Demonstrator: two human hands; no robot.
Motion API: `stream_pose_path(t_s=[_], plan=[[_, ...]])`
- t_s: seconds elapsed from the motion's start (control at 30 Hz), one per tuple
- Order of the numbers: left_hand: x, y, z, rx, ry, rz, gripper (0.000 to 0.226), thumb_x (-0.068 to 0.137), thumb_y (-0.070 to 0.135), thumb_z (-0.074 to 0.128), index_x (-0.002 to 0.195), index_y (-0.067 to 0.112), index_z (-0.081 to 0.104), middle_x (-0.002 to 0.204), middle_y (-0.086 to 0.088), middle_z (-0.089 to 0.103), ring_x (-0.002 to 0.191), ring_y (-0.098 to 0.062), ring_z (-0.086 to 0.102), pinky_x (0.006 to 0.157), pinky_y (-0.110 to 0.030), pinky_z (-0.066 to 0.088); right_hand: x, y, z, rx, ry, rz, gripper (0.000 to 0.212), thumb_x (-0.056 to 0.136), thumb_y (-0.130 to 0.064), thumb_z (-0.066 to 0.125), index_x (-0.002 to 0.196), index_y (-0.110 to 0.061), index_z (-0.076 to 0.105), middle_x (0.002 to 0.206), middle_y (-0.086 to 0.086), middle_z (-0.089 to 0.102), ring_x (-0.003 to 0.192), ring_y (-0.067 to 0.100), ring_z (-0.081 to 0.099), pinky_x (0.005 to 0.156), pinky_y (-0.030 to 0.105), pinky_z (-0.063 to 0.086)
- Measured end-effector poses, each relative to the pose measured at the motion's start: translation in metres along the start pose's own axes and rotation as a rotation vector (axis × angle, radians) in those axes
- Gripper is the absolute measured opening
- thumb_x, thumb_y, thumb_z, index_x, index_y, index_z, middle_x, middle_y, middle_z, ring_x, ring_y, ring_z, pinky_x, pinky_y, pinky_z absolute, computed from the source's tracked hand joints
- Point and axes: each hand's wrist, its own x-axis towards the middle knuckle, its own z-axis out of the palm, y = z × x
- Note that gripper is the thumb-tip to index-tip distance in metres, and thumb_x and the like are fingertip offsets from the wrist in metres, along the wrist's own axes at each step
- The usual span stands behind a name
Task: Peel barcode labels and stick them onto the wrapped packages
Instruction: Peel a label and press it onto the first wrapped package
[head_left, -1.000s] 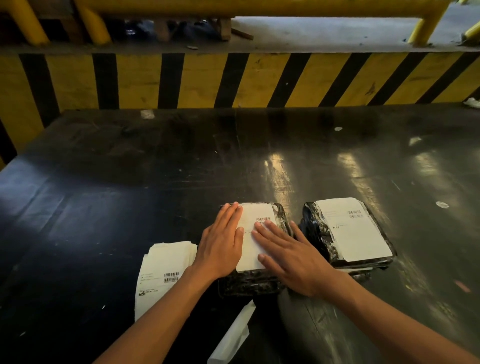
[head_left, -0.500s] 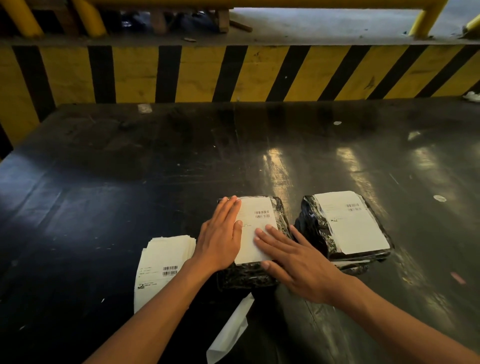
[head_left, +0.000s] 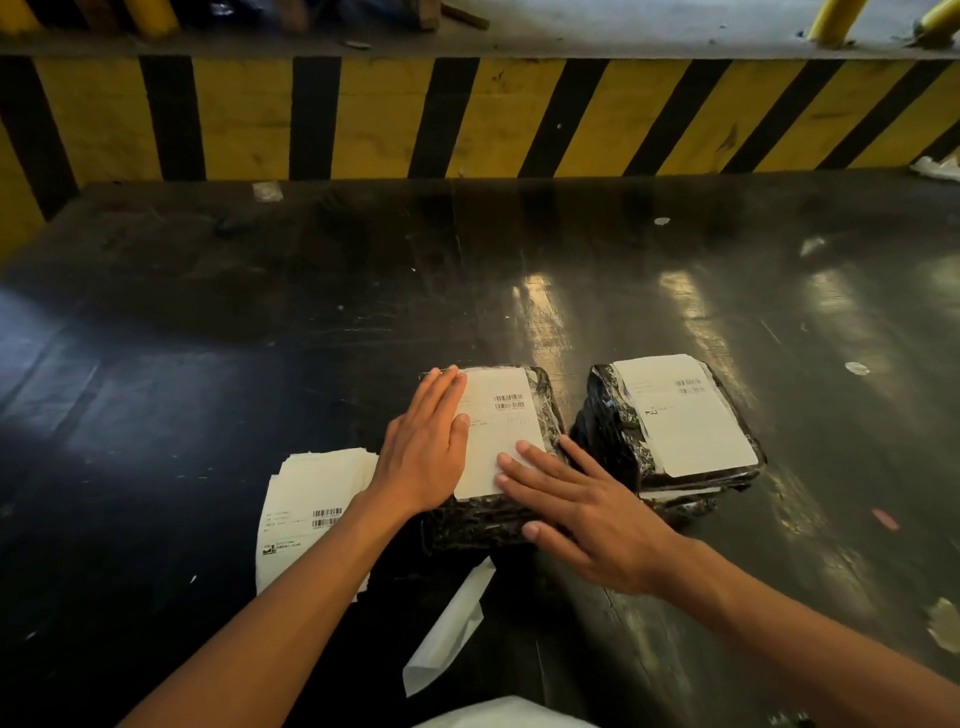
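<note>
Two packages wrapped in black film lie on the dark table. The near package (head_left: 545, 405) carries a white barcode label (head_left: 501, 415). My left hand (head_left: 423, 452) lies flat on that label's left edge, fingers together. My right hand (head_left: 587, 504) rests flat on the label's lower right corner and the package's near side, fingers spread. Neither hand holds anything. The second package (head_left: 608, 426) sits to the right with its own white label (head_left: 680, 415) stuck on top. A stack of unpeeled barcode labels (head_left: 311, 499) lies to the left, partly under my left forearm.
A strip of white backing paper (head_left: 447, 634) lies near the front edge between my arms. The black table (head_left: 260, 338) stretches far back to a yellow-and-black striped barrier (head_left: 467, 114). Small paper scraps dot the table at the right.
My right hand has slid toward me and to the right, down the label to its lower corner. My left hand has stayed flat on the label's left edge.
</note>
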Motion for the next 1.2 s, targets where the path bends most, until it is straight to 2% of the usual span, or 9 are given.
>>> stream_pose_path(t_s=[0.17, 0.3, 0.43, 0.53, 0.63, 0.77, 0.93, 1.1, 1.2], plan=[[-0.001, 0.000, 0.002, -0.011, 0.003, 0.000, 0.053, 0.105, 0.031, 0.025, 0.156, 0.023, 0.012, 0.165, 0.010, 0.005, 0.150, -0.006, -0.003, 0.118, -0.046, 0.018, -0.022, 0.030, 0.004, 0.107, 0.192, 0.005, 0.040, 0.102, -0.028, 0.036, 0.137, -0.022, 0.055, 0.148, -0.007, 0.047, 0.146, 0.012, 0.029, 0.119, 0.046, 0.025], [0.000, 0.006, -0.001, 0.079, -0.024, -0.021, 0.054, 0.105, 0.032, 0.024, 0.156, 0.022, 0.011, 0.165, 0.009, 0.003, 0.151, -0.007, -0.004, 0.122, -0.048, 0.008, -0.012, 0.029, -0.004, 0.195, 0.346, 0.096, 0.037, 0.102, -0.030, 0.038, 0.116, -0.020, 0.070, 0.130, -0.007, 0.064, 0.133, 0.004, 0.046, 0.108, 0.040, 0.042], [0.009, 0.020, -0.011, 0.262, -0.075, -0.015, 0.054, 0.104, 0.035, 0.024, 0.156, 0.022, 0.014, 0.165, 0.006, 0.004, 0.151, -0.012, -0.005, 0.121, -0.053, -0.005, 0.033, 0.034, -0.012, 0.244, 0.244, 0.318, 0.045, 0.103, -0.034, 0.036, 0.147, -0.024, 0.040, 0.156, -0.009, 0.033, 0.145, 0.000, 0.018, 0.119, 0.023, 0.013], [0.017, 0.038, -0.012, 0.255, -0.097, 0.042, 0.054, 0.104, 0.036, 0.023, 0.156, 0.022, 0.014, 0.165, 0.007, 0.004, 0.151, -0.011, -0.006, 0.120, -0.052, -0.008, 0.063, 0.046, -0.010, 0.227, 0.160, 0.353, 0.052, 0.105, -0.035, 0.030, 0.154, -0.022, 0.021, 0.162, -0.007, 0.014, 0.148, 0.006, 0.001, 0.120, 0.023, 0.002], [0.022, 0.041, -0.008, 0.276, -0.135, 0.024, 0.056, 0.104, 0.042, 0.020, 0.156, 0.023, 0.010, 0.165, 0.006, 0.004, 0.151, -0.010, -0.004, 0.121, -0.053, -0.007, 0.075, 0.054, -0.003, 0.172, 0.089, 0.364, 0.053, 0.105, -0.039, 0.027, 0.155, -0.023, 0.018, 0.163, -0.008, 0.010, 0.149, 0.009, -0.005, 0.123, 0.032, 0.005], [0.020, 0.025, -0.012, 0.314, -0.070, -0.087, 0.058, 0.103, 0.045, 0.018, 0.156, 0.023, 0.010, 0.165, 0.008, 0.008, 0.151, -0.008, 0.002, 0.120, -0.054, -0.006, 0.075, 0.055, 0.001, 0.124, 0.096, 0.378, 0.052, 0.105, -0.040, 0.025, 0.155, -0.025, 0.017, 0.162, -0.011, 0.009, 0.149, 0.007, -0.004, 0.119, 0.023, 0.001], [0.013, 0.017, -0.020, 0.353, -0.041, -0.170, 0.057, 0.103, 0.043, 0.018, 0.156, 0.022, 0.011, 0.165, 0.005, 0.010, 0.152, -0.015, 0.003, 0.120, -0.053, -0.007, 0.075, 0.053, 0.004, 0.155, 0.108, 0.396, 0.052, 0.105, -0.040, 0.023, 0.155, -0.026, 0.016, 0.161, -0.014, 0.007, 0.149, 0.005, -0.006, 0.117, 0.022, 0.000], [0.000, 0.043, -0.010, 0.338, -0.077, 0.045, 0.058, 0.103, 0.043, 0.020, 0.156, 0.020, 0.014, 0.165, 0.003, 0.006, 0.152, -0.016, -0.007, 0.121, -0.052, -0.008, 0.073, 0.055, 0.008, 0.184, 0.130, 0.394, 0.052, 0.105, -0.038, 0.025, 0.154, -0.025, 0.017, 0.162, -0.013, 0.009, 0.149, 0.004, -0.005, 0.119, 0.022, 0.001], [-0.008, 0.043, -0.005, 0.348, -0.101, 0.049, 0.059, 0.103, 0.045, 0.018, 0.156, 0.022, 0.010, 0.165, 0.006, 0.003, 0.151, -0.011, -0.008, 0.121, -0.051, -0.008, 0.070, 0.055, 0.009, 0.187, 0.123, 0.399, 0.052, 0.105, -0.040, 0.024, 0.155, -0.027, 0.016, 0.161, -0.015, 0.007, 0.148, 0.002, -0.006, 0.118, 0.021, 0.001]])
